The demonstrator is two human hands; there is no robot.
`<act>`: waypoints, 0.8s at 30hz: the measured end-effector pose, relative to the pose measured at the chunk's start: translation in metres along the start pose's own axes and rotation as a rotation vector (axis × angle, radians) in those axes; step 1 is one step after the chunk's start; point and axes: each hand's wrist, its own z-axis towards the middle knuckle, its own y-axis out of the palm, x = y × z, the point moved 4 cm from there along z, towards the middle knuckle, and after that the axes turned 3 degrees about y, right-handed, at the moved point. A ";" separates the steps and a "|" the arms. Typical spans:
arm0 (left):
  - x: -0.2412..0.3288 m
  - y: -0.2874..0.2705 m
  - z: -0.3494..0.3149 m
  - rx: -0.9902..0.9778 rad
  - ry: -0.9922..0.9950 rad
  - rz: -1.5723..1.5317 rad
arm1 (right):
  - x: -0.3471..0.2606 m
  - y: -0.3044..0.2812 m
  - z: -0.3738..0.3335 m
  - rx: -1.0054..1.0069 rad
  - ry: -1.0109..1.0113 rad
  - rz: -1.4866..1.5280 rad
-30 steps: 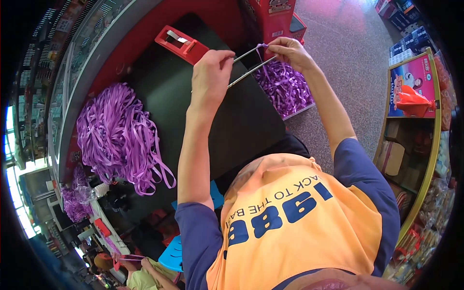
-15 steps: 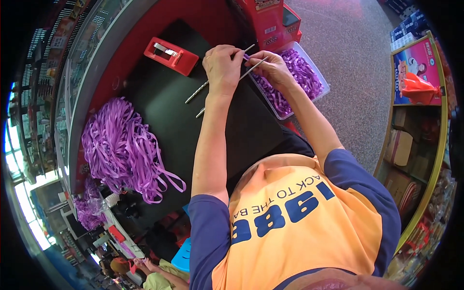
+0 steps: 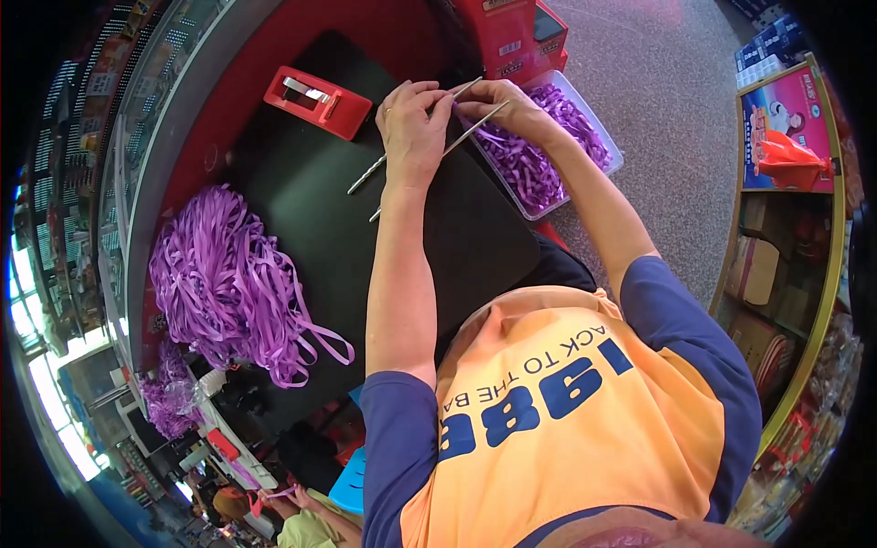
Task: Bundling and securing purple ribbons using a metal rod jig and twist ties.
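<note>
Two thin metal rods (image 3: 476, 129) extend at a slant over the black tabletop, one with a twisted lower part. My left hand (image 3: 416, 128) is closed on the upper rod, its fingertips bent down near the rod's far end. A small bit of purple ribbon (image 3: 459, 103) shows between my two hands. My right hand (image 3: 513, 108) pinches at that ribbon, close beside the left fingertips, with the lower rod passing by its fingers. The exact fingertip contact is partly hidden. Just beyond my left hand stands a red tape dispenser (image 3: 317, 103).
A large heap of purple ribbon loops (image 3: 228, 283) covers the table's left side. At its right edge is a clear plastic tub (image 3: 617, 163) full of folded purple ribbon. Red boxes (image 3: 512, 36) stand behind. Another person's arm (image 3: 301, 500) shows at lower left.
My right hand has shifted slightly up and left, its fingers now nearer my left hand. The left hand stays at the rods, which have hardly moved.
</note>
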 end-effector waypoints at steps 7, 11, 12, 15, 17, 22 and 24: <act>0.000 0.000 -0.002 0.017 0.017 0.043 | 0.001 -0.001 0.000 -0.132 -0.006 -0.042; 0.003 -0.001 -0.002 0.017 0.022 0.064 | 0.005 -0.002 -0.005 -0.137 0.008 -0.100; 0.003 -0.001 -0.002 0.012 0.025 0.076 | 0.004 -0.004 -0.005 -0.075 -0.026 -0.211; 0.004 -0.001 -0.003 0.021 0.032 0.087 | 0.012 -0.009 -0.008 0.005 0.003 -0.338; 0.004 -0.001 -0.003 0.023 0.034 0.082 | 0.024 -0.013 -0.011 0.022 0.068 -0.354; 0.003 0.002 -0.003 0.018 0.011 0.018 | 0.091 -0.036 -0.023 0.060 0.044 -0.590; 0.001 0.000 -0.004 0.023 0.015 0.027 | 0.114 -0.041 -0.033 0.043 0.123 -0.634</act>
